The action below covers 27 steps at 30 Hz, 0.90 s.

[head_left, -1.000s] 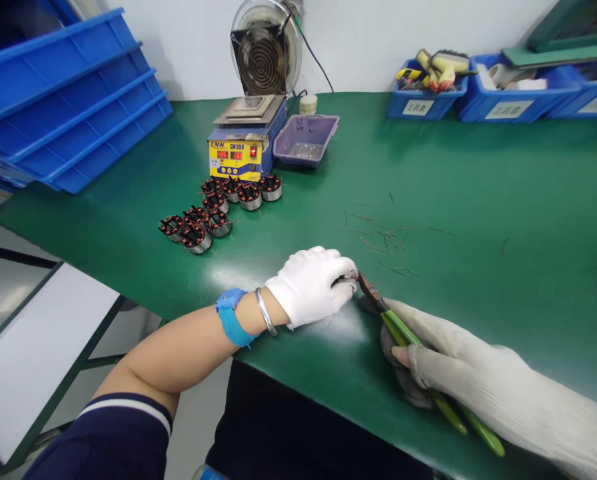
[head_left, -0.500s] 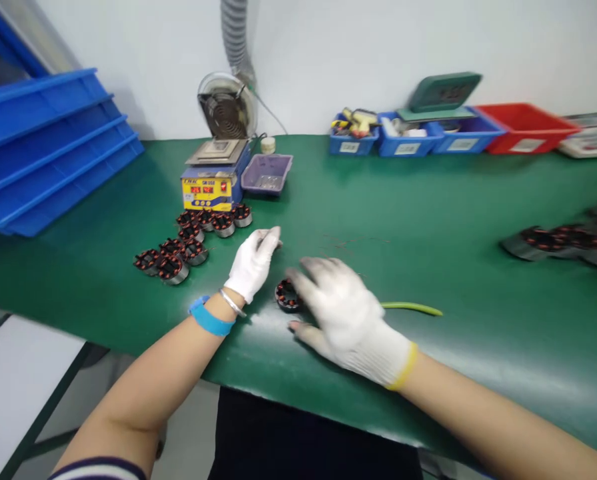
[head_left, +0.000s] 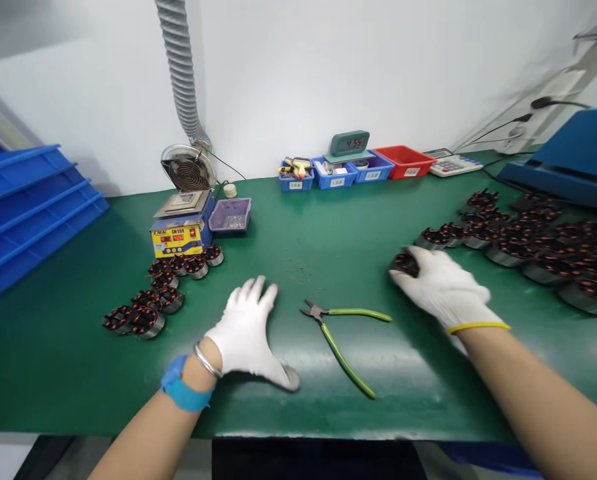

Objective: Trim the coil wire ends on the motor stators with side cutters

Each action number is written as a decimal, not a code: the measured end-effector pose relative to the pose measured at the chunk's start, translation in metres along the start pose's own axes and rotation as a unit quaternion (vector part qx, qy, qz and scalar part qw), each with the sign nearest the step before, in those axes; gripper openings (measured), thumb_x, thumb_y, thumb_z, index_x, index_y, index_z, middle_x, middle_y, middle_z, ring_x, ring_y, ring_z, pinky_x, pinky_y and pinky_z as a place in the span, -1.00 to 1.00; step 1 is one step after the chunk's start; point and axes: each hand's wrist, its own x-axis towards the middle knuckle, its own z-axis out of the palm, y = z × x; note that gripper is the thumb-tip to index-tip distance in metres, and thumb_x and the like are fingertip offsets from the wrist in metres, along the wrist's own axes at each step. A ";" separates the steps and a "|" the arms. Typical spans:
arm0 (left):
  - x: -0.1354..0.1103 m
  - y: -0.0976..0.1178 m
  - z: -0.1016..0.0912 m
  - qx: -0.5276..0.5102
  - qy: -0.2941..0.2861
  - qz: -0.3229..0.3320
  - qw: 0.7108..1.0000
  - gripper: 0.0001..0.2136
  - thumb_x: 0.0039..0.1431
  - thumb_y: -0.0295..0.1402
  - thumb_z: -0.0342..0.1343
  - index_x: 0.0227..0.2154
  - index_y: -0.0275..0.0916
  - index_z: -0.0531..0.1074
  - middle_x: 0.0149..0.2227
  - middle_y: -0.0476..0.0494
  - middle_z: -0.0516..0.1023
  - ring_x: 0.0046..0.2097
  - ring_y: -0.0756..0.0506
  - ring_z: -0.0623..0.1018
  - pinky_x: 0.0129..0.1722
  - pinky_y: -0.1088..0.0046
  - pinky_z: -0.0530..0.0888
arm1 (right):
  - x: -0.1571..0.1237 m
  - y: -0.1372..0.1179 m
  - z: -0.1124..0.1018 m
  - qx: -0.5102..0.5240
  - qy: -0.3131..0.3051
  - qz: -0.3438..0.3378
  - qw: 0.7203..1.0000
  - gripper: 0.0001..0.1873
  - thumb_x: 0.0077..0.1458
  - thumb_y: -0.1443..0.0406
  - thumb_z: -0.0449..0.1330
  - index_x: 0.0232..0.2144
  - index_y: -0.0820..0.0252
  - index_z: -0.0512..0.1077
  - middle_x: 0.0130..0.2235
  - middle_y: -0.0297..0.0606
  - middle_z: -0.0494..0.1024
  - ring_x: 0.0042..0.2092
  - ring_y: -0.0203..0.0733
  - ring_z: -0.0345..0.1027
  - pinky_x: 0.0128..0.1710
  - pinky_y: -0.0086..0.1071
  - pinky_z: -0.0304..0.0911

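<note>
My left hand [head_left: 246,333], in a white glove, lies flat on the green mat [head_left: 328,233] with its fingers spread and nothing in it. Just to its right lie the green-handled cutters [head_left: 316,313], jaws toward the hand, untouched. My right hand [head_left: 443,287], also gloved, is out to the right with its fingers curled over a copper-wound stator coil [head_left: 403,262]. That coil sits at the near edge of a large pile of similar coils [head_left: 528,247].
A smaller group of coils [head_left: 153,300] stands at the left, in front of a solder pot [head_left: 178,233] and a purple tray [head_left: 230,217]. Blue crates [head_left: 28,200] are stacked far left. Small bins [head_left: 328,175], a red bin [head_left: 403,162] and a calculator [head_left: 453,165] line the back wall.
My right hand put down the cutters and carried a coil from the middle to the right-hand pile. My left hand let go and flattened on the mat. The view lifted and widened.
</note>
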 end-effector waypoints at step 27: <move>0.100 0.007 0.031 0.113 0.206 -0.209 0.949 -0.31 0.37 0.01 -0.02 0.35 -0.44 0.18 0.39 -0.53 0.18 0.43 -0.43 0.16 0.38 -0.06 0.17 | 0.008 0.039 0.026 -0.018 0.025 -0.110 0.993 -0.21 0.24 -0.10 0.06 0.32 0.31 0.24 0.22 0.38 0.32 0.10 0.52 0.33 -0.09 0.17 0.30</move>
